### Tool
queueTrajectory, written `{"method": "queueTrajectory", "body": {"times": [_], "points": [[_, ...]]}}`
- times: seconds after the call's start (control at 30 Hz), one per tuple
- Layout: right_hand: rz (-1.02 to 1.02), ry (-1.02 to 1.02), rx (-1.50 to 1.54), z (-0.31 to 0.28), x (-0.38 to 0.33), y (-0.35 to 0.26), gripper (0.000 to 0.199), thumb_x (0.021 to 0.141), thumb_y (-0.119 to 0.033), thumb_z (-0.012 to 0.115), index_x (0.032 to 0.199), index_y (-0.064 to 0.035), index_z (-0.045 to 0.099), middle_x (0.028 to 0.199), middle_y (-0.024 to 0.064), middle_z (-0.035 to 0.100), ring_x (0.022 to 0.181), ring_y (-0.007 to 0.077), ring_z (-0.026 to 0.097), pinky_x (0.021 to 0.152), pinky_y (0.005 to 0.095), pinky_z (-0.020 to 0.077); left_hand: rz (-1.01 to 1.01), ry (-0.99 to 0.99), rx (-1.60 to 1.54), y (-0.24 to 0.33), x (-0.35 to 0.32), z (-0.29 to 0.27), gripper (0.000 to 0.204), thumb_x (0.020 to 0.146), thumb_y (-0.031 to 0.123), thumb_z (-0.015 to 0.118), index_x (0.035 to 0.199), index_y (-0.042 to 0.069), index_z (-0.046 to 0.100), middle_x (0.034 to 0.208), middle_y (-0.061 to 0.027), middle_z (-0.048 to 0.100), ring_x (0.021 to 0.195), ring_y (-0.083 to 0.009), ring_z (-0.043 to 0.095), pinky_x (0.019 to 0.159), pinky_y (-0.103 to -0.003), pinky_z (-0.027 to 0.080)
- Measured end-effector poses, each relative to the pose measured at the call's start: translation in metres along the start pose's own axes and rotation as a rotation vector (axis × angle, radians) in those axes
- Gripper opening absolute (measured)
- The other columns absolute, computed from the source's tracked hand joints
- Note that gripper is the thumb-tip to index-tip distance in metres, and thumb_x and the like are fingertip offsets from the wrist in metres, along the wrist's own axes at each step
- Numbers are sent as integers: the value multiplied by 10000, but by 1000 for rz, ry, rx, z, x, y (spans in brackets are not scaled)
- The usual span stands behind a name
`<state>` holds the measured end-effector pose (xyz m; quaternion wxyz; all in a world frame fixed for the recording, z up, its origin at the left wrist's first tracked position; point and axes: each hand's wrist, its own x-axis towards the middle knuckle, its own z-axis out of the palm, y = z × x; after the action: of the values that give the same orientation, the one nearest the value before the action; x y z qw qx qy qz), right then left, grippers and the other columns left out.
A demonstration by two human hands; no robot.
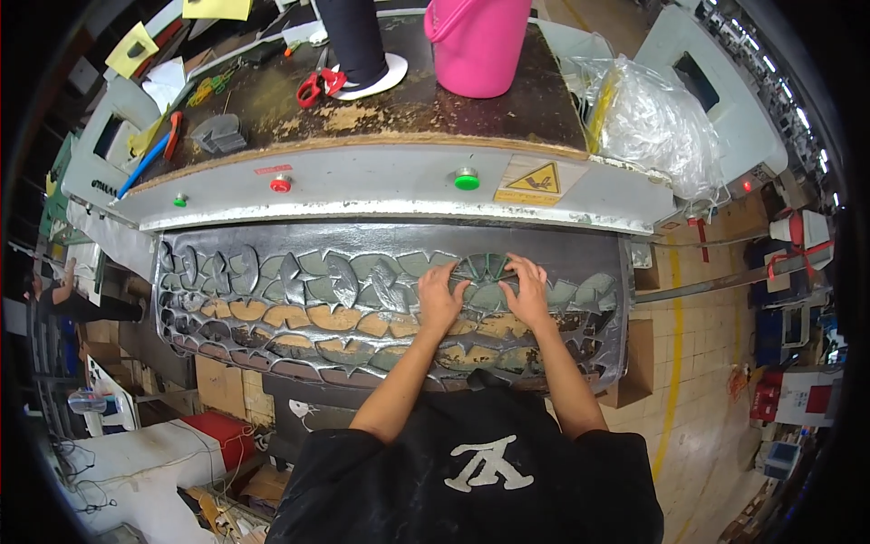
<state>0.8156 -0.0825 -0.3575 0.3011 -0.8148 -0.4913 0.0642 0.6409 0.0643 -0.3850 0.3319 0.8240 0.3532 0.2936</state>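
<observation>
My left hand point(441, 297) and my right hand point(526, 292) grip a dark green, curved cutting die point(482, 267) from its two sides, thumbs toward me. Ribs cross the inside of the die. It rests on a dark grey sheet point(580, 257), at the edge of an area full of leaf-shaped cut-outs. Left of my hands, several cut pieces stand tilted or lie loose on the sheet, among them a shiny dark piece point(341, 279). Tan and greenish patches of the bed show through the cut-outs.
Just beyond the sheet runs the machine's pale beam point(362, 186) with red and green buttons. On its brown top stand a pink bucket point(478, 45), red-handled scissors point(313, 88) and a dark cone point(355, 41). Clear plastic bags point(657, 122) lie right. Another person point(68, 295) is far left.
</observation>
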Motion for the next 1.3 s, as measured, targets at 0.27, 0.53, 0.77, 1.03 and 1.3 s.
{"method": "queueTrajectory", "body": {"times": [0.27, 0.53, 0.77, 1.03, 1.3], "points": [[1, -148, 202, -31, -58, -24, 459, 908, -255, 832, 1290, -103, 630, 1341, 157, 666, 1288, 377, 597, 1096, 506, 460, -40, 59, -394, 53, 101, -47, 397, 896, 273, 877, 1124, -18, 730, 880, -151, 771, 822, -292, 737, 816, -410, 575], [-9, -441, 159, -67, -61, -52, 482, 868, -328, 835, 1243, -110, 625, 1200, 164, 691, 1203, 394, 625, 1052, 491, 487, -156, 135, -174, 83, 118, -57, 484, 923, 371, 862, 704, -21, 681, 598, -103, 635, 538, -143, 540, 552, -351, 456], [24, -453, 176, -87, -50, -58, 541, 849, -314, 845, 1295, -117, 610, 1172, 175, 699, 1189, 381, 643, 1036, 463, 509, -47, -262, 3, 49, -4, -97, 380, 919, 379, 838, 896, 4, 783, 775, -143, 723, 705, -271, 688, 687, -413, 537], [-10, -418, -17, -76, -53, -87, 670, 821, -337, 894, 1343, -82, 559, 1277, 174, 620, 1267, 396, 583, 1103, 510, 452, 12, -303, 248, 57, -37, -109, 587, 867, 510, 842, 1243, 80, 705, 1002, -211, 695, 1003, -426, 677, 928, -510, 513], [78, -298, -10, -63, -48, -97, 619, 809, -337, 906, 1237, -60, 555, 1174, 178, 658, 1188, 418, 609, 1031, 511, 478, 8, -368, 240, 61, -37, -121, 719, 860, 529, 836, 1385, 80, 637, 1104, -228, 667, 1092, -432, 634, 984, -510, 492]]}}
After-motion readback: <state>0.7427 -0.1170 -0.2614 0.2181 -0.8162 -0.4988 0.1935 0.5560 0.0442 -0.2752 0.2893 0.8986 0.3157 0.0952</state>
